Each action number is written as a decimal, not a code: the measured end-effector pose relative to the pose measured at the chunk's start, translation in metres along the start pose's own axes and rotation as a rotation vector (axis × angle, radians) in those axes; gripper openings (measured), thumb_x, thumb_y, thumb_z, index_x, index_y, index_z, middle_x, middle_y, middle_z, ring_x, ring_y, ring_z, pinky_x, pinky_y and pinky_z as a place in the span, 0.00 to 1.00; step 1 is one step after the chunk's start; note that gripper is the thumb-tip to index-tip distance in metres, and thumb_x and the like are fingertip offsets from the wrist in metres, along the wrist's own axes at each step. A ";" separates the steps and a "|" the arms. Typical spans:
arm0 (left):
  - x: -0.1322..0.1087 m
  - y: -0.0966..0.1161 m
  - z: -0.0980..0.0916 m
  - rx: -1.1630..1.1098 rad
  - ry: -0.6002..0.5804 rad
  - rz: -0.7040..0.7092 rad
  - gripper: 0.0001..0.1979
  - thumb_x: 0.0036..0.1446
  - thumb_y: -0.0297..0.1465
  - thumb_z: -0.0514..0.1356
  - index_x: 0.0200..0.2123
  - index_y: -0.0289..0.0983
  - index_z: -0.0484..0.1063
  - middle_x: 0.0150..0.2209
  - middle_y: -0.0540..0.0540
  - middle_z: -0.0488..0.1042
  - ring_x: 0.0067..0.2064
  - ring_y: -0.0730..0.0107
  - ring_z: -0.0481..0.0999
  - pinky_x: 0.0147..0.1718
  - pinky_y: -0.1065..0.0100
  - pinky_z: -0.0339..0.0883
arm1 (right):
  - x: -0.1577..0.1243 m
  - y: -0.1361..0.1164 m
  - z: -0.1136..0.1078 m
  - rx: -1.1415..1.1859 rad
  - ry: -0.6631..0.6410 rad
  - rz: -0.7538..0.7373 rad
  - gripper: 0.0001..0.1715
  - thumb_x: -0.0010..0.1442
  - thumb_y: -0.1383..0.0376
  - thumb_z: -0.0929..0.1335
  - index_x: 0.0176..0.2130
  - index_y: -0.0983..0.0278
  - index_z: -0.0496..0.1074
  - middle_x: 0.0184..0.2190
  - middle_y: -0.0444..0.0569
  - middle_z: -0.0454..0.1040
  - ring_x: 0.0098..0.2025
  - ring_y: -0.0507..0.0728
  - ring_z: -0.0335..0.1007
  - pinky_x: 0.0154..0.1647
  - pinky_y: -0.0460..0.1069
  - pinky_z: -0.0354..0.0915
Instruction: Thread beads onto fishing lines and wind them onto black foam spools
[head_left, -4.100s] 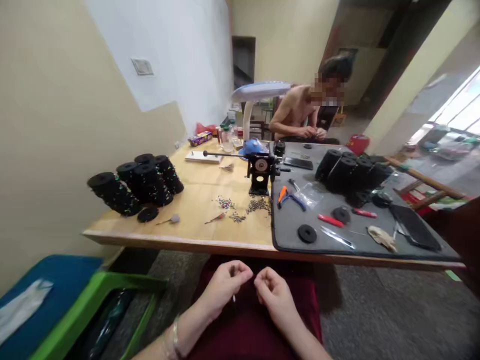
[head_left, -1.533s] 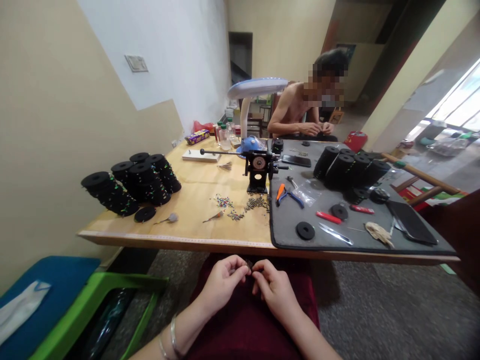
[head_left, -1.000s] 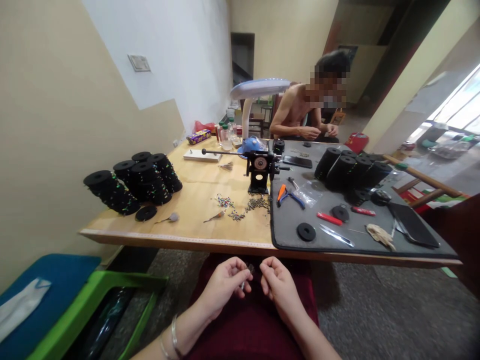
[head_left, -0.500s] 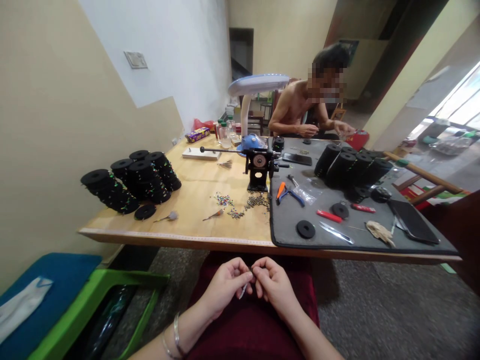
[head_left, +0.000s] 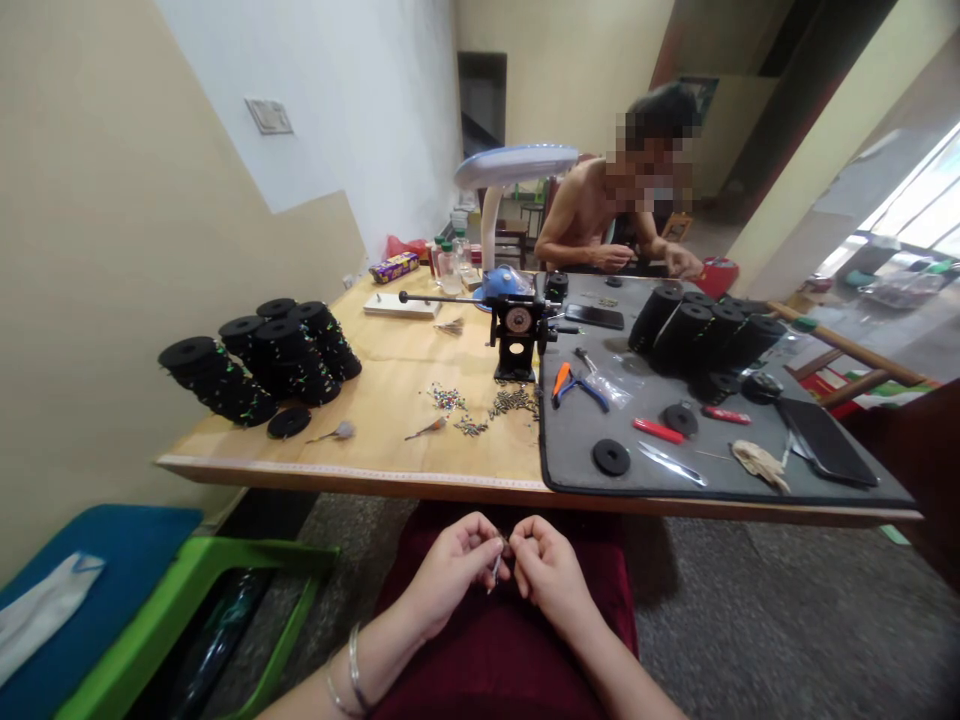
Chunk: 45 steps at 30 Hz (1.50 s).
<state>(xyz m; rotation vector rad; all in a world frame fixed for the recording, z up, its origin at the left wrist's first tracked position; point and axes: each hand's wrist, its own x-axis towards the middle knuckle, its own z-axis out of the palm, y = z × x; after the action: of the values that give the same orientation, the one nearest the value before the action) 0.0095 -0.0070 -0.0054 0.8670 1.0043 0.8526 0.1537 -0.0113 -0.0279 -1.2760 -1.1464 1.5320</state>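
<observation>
Both my hands are low over my lap, below the table's front edge. My left hand (head_left: 448, 570) pinches a small thin pale piece (head_left: 496, 567) between thumb and fingers. My right hand (head_left: 550, 578) is closed in a pinch right beside it, fingertips meeting the left hand's at the top of the piece. What the right fingers grip is too small to name. A bangle sits on my left wrist.
A wooden table (head_left: 390, 390) carries stacks of black spools (head_left: 259, 360), a black winder (head_left: 516, 335), loose beads and a grey mat (head_left: 675, 455) with pliers, black discs and more spools. Another person sits at the far end. A green and blue crate (head_left: 150, 600) stands at my left.
My hands came together, drew slightly apart, then met again at the fingertips. The pale piece now hangs between them. The person opposite reached one arm out to the side.
</observation>
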 end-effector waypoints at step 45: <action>0.006 -0.017 -0.007 0.265 0.074 0.207 0.09 0.56 0.35 0.56 0.28 0.38 0.60 0.22 0.55 0.60 0.24 0.75 0.61 0.25 0.72 0.57 | 0.003 -0.006 0.004 0.081 -0.015 0.079 0.21 0.54 0.49 0.66 0.30 0.63 0.61 0.09 0.35 0.64 0.09 0.44 0.46 0.11 0.40 0.40</action>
<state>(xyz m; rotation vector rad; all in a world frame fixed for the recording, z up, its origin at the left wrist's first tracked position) 0.0080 -0.0070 -0.0242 1.1882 1.1218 0.9443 0.1497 -0.0078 -0.0226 -1.2709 -1.0438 1.6315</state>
